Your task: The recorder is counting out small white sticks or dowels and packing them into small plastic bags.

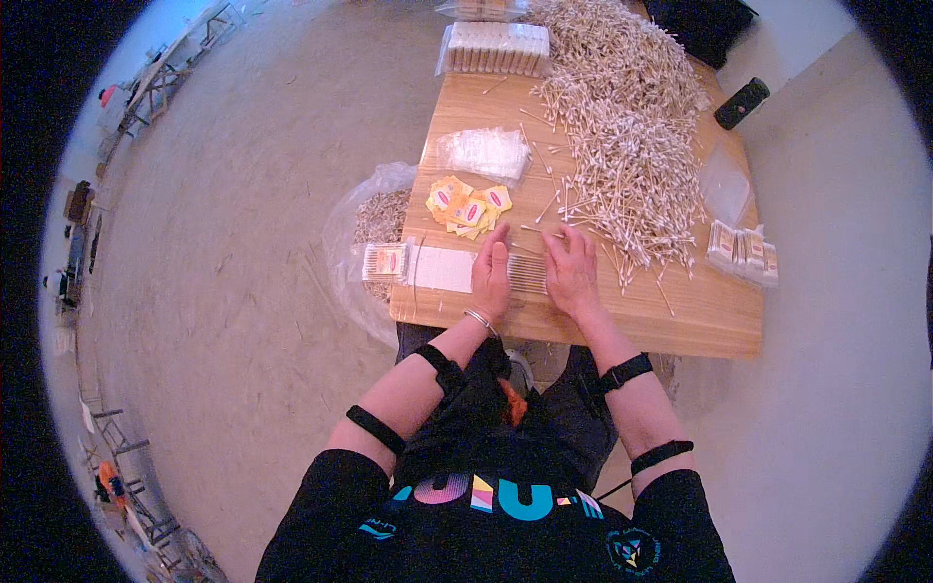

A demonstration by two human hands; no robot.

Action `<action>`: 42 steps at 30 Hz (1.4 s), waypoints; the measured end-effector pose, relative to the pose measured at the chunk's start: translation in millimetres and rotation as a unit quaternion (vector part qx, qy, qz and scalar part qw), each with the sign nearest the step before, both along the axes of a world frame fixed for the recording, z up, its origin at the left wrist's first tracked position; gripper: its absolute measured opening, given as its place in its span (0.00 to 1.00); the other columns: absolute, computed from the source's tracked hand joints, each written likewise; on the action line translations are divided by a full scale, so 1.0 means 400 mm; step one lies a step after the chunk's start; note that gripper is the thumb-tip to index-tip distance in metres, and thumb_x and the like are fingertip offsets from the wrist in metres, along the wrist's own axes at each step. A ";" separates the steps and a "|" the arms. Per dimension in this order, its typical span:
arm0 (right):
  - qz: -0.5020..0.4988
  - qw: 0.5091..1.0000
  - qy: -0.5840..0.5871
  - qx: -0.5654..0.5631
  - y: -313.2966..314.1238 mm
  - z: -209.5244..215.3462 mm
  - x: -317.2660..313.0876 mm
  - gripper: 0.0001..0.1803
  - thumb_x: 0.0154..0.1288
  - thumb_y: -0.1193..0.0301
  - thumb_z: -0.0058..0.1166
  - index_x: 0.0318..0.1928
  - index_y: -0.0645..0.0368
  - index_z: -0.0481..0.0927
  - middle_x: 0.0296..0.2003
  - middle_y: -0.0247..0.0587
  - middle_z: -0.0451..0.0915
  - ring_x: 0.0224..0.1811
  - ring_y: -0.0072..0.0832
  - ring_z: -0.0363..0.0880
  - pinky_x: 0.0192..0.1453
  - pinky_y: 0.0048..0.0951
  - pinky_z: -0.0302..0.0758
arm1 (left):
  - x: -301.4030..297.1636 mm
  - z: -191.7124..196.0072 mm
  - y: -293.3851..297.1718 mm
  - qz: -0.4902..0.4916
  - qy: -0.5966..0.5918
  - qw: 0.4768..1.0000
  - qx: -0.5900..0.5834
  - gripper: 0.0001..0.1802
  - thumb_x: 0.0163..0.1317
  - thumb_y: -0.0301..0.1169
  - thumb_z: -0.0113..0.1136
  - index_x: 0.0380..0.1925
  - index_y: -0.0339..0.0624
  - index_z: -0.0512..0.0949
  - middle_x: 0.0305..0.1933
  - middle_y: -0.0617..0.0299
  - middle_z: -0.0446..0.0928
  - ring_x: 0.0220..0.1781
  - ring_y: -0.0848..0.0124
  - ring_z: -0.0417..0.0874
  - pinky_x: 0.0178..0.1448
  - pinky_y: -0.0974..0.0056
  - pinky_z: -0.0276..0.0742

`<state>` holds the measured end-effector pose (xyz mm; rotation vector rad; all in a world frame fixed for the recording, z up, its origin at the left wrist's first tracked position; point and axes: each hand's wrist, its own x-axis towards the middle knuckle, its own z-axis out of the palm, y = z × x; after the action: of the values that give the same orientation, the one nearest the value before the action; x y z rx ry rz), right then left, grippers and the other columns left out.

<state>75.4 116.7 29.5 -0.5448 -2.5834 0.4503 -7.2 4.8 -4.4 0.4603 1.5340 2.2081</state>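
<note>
- Four black straps, two on each bare forearm, and a bracelet at the left wrist.
- One wooden table, its near edge just ahead of the person's knees.
- Two hands, well inside that edge: the left hand stands with fingers straight and loose, closed round nothing; the right hand bends its fingers down over the sticks — whether they pinch any, I cannot tell.
- One flat row of cotton swabs, on the tabletop between the two hands, its ends partly covered by them; too fine to count.
- One white sheet, flat, running left from the left hand.
- One filled pack at the table's left edge, beyond the sheet's left end.
- One clear sack beside the table on the left, swabs showing inside.
- Several yellow cards, overlapping too much to count, ahead of the left hand.
- About three small packs near the right edge, side by side.
- One pile of clear bags beyond the cards.
- One big swab heap, filling the table's far right — it bounds the space ahead of the right hand, with strays scattered around it.
- One black cylinder at the right edge.
- One wrapped bundle on the far left.
</note>
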 end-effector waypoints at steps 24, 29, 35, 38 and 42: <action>0.020 0.915 0.138 -0.378 -0.077 -0.036 -0.015 0.26 0.64 0.71 0.39 0.62 0.69 0.59 0.65 0.54 0.56 0.71 0.40 0.48 0.72 0.34 0.42 | -0.002 0.002 -0.003 -0.002 0.023 0.999 -0.040 0.28 0.70 0.43 0.37 0.59 0.31 0.63 0.61 0.48 0.66 0.64 0.62 0.65 0.67 0.63 0.57; 0.066 0.992 -0.093 -0.059 -0.077 -0.025 0.047 0.35 0.62 0.62 0.44 0.64 0.71 0.52 0.67 0.58 0.47 0.71 0.49 0.41 0.73 0.43 0.41 | 0.011 0.020 0.003 -0.002 0.007 0.999 -0.041 0.29 0.70 0.45 0.37 0.59 0.31 0.63 0.61 0.48 0.67 0.64 0.62 0.66 0.67 0.63 0.57; 0.078 0.975 -0.206 0.037 -0.110 0.014 0.051 0.41 0.61 0.54 0.46 0.64 0.72 0.51 0.67 0.59 0.47 0.72 0.48 0.40 0.73 0.44 0.39 | -0.002 0.013 -0.009 -0.047 0.009 0.998 -0.049 0.30 0.70 0.46 0.35 0.59 0.31 0.63 0.62 0.49 0.65 0.65 0.62 0.64 0.68 0.63 0.55; 0.069 0.973 -0.218 0.037 -0.111 0.014 0.049 0.41 0.61 0.54 0.46 0.64 0.72 0.51 0.67 0.59 0.47 0.72 0.48 0.40 0.73 0.45 0.39 | 0.001 0.021 -0.023 -0.066 0.038 0.994 -0.077 0.30 0.70 0.46 0.34 0.59 0.31 0.62 0.63 0.49 0.65 0.66 0.62 0.63 0.68 0.63 0.54; 0.055 0.977 -0.203 0.033 -0.122 0.012 0.049 0.41 0.61 0.54 0.45 0.64 0.72 0.51 0.67 0.59 0.47 0.72 0.48 0.39 0.73 0.45 0.38 | 0.010 0.021 -0.021 -0.037 0.097 0.988 -0.116 0.30 0.70 0.46 0.33 0.59 0.31 0.62 0.63 0.48 0.65 0.66 0.61 0.63 0.69 0.63 0.53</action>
<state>94.8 68.0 34.5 -0.5149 -3.0192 0.3110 -3.1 -3.8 4.1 0.6630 1.8166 1.9458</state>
